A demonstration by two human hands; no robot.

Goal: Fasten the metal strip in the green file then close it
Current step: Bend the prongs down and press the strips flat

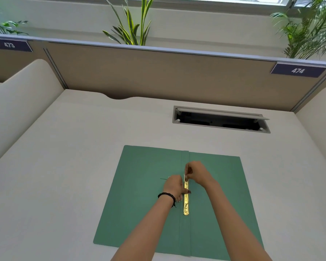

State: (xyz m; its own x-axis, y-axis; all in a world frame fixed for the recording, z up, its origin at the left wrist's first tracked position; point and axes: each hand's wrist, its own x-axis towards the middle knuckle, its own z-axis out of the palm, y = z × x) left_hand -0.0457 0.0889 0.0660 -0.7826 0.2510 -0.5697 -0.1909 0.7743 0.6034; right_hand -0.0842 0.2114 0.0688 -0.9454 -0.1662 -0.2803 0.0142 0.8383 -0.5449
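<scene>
The green file (145, 194) lies open and flat on the desk in front of me. A gold metal strip (186, 202) runs along its centre fold. My left hand (173, 186) rests on the file just left of the strip, its thumb pressing on the strip's middle. My right hand (197, 172) is at the strip's far end, fingers pinched on a thin prong that stands up there. The far part of the strip is hidden by my hands. A black band circles my left wrist.
The pale desk (64, 166) is walled by a beige partition (158, 72) at the back and curved side panels. An open cable hatch (220, 119) is set into the desk beyond the file, to the right. Plants stand behind the partition.
</scene>
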